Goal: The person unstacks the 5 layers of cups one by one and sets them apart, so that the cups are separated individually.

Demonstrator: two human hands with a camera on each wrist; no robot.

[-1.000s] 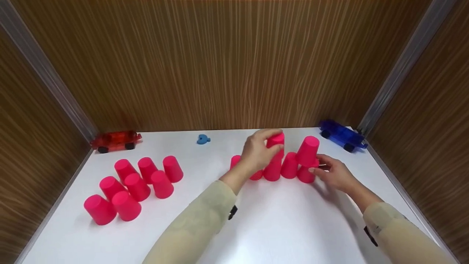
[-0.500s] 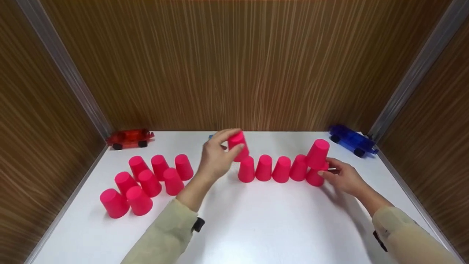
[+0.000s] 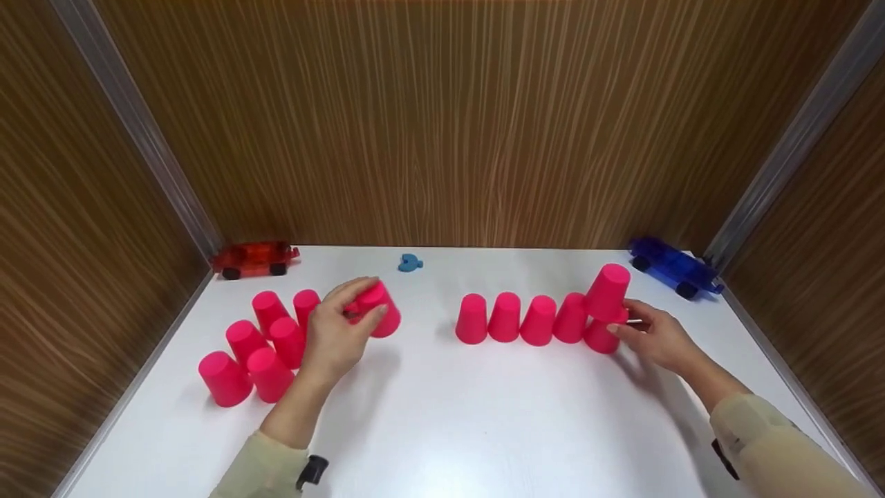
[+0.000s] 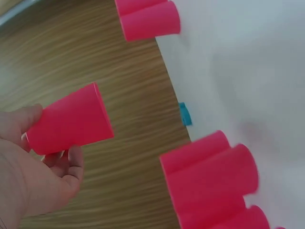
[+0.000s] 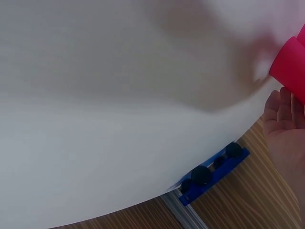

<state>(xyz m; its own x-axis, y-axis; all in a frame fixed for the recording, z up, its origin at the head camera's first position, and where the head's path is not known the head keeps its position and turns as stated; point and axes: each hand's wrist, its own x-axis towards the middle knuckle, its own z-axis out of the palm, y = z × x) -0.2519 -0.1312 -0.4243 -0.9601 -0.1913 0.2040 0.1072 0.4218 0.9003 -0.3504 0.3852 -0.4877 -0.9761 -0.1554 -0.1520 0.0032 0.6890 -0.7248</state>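
My left hand (image 3: 337, 340) grips an upside-down pink cup (image 3: 385, 317) between thumb and fingers, raised above the table right of the left cup group. In the left wrist view this held cup (image 4: 71, 121) shows its open rim pointing away from the palm. At the right, several inverted pink cups (image 3: 538, 321) stand in a row, with one more cup (image 3: 608, 292) on top at the right end. My right hand (image 3: 655, 337) holds the end cup (image 3: 600, 337) under it, thumb in front and fingers behind. The right wrist view shows the fingers (image 5: 284, 112) against a cup's side.
Several inverted pink cups (image 3: 225, 379) stand grouped at the left, partly behind my left hand. Along the back edge are a red toy car (image 3: 254, 259), a small blue piece (image 3: 410, 263) and a blue toy car (image 3: 674, 266). Wood-grain walls (image 3: 442, 124) enclose the white table (image 3: 484, 422).
My left hand has moved left with its cup, from above the row towards the left group. The right hand stays at the end cup. The head view has shifted slightly.
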